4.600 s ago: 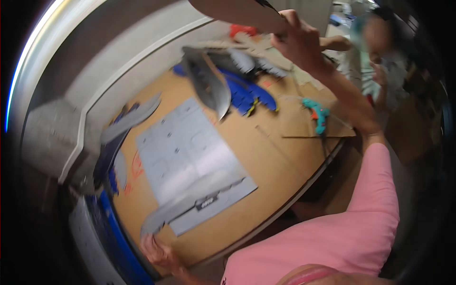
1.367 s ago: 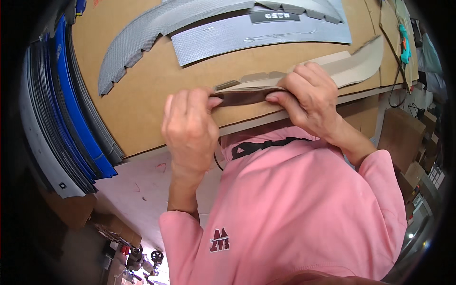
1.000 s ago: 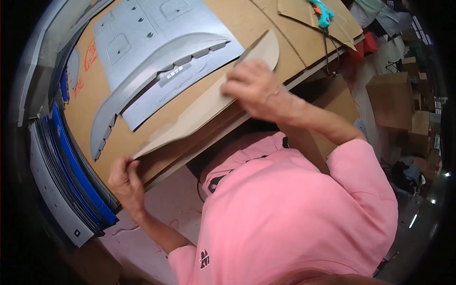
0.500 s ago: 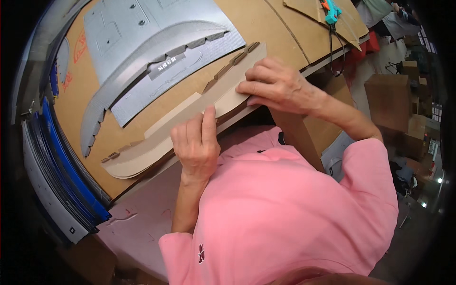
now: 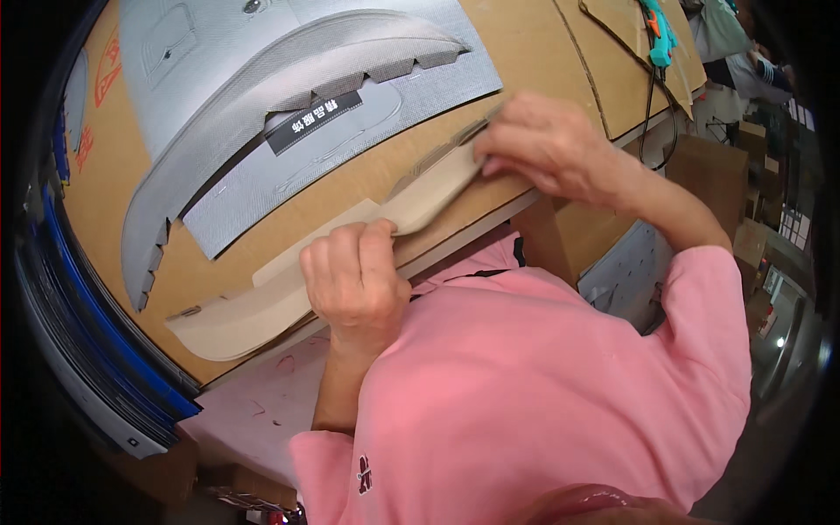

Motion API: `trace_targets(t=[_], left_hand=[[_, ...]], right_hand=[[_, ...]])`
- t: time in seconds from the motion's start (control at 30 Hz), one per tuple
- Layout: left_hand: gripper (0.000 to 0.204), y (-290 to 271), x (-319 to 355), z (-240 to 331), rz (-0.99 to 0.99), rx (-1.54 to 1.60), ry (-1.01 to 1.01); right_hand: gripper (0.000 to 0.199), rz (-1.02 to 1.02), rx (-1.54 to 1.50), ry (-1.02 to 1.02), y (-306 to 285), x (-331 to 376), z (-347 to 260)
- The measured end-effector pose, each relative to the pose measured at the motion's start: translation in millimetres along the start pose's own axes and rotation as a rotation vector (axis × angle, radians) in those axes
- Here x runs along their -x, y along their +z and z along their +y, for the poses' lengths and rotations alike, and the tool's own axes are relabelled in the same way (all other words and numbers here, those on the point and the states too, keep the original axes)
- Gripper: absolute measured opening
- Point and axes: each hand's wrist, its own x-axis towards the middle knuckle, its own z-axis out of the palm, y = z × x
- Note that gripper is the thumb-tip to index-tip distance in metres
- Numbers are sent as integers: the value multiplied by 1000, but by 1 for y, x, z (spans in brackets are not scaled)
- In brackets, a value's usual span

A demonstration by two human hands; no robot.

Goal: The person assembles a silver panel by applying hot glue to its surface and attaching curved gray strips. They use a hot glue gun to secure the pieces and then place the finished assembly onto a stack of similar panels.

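A long curved beige cardboard strip point(image 5: 241, 319) with folded tabs on its far side lies along the table's near edge. My left hand point(image 5: 354, 280) is closed over its middle, thumb along the near rim. My right hand point(image 5: 551, 149) pinches the strip near its right end, which is bent up and twisted; its fingers are slightly blurred. Beyond the strip lies a grey textured curved piece point(image 5: 210, 131) with notched tabs along its inner edge. It rests on a grey patterned sheet point(image 5: 446, 92) bearing a dark printed label.
The brown board tabletop point(image 5: 542, 52) has a seam at the right. A teal glue gun point(image 5: 661, 44) with a black cord lies at the far right. Curved blue and grey strips point(image 5: 114, 324) are stacked along the left edge. Cardboard boxes point(image 5: 709, 171) stand beyond the right side.
The strip's right part is now bent and twisted upward, with my right hand gripping farther toward that end. My left hand stays on the middle. The whole view has shifted slightly.
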Motion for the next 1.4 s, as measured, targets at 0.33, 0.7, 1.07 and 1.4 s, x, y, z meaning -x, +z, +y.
trace_targets(t=[0.33, 0.7, 1.07, 1.4], left_hand=[[20, -5, -8, -3, -23, 91, -58], [16, -13, -24, -9, -138, 164, -89], [16, -12, -21, -12, -218, 162, -3], [5, -82, -64, -4, 1, 232, -157]], right_hand=[[18, 79, -15, 85, -12, 11, 13], [22, -258, -256, 401, -38, -31, 30], [24, -163, -250, 307, -32, -16, 40], [37, 240, -394, 286, -45, -16, 23]])
